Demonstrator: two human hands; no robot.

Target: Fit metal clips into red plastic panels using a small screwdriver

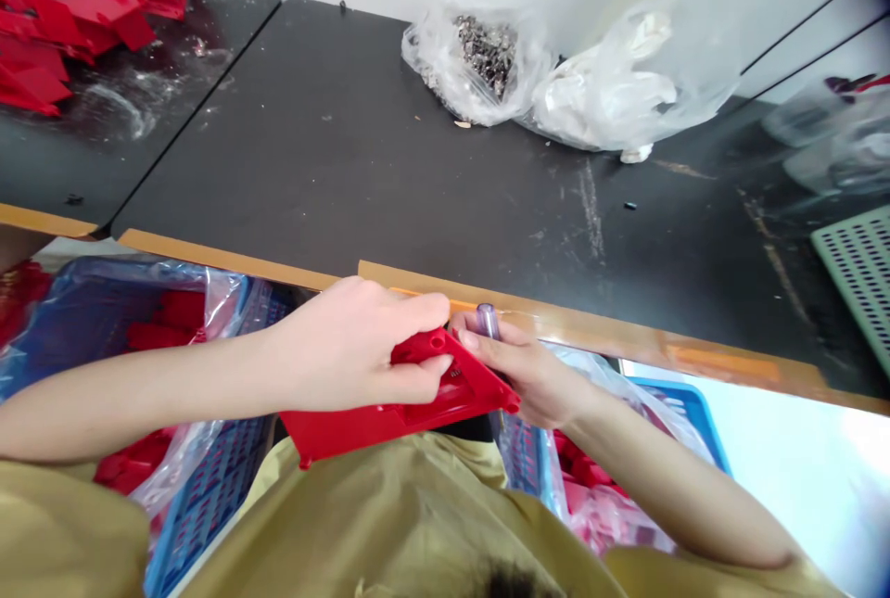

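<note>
A flat, angular red plastic part (400,420) lies across the space in front of my body. My left hand (354,343) grips its upper corner from the left, with the fingers wrapped over the edge. My right hand (521,375) holds a screwdriver with a translucent purple handle (488,321) and presses against the part's right corner. The screwdriver's tip is hidden behind my fingers and the red part. Small holes show on the part between my hands.
A dark tabletop (389,162) with a wooden edge lies ahead. On it are a bag of metal screws (487,56), a bag of white items (604,88) and a heap of red parts (76,14). Blue crates (209,477) with red parts stand on both sides below.
</note>
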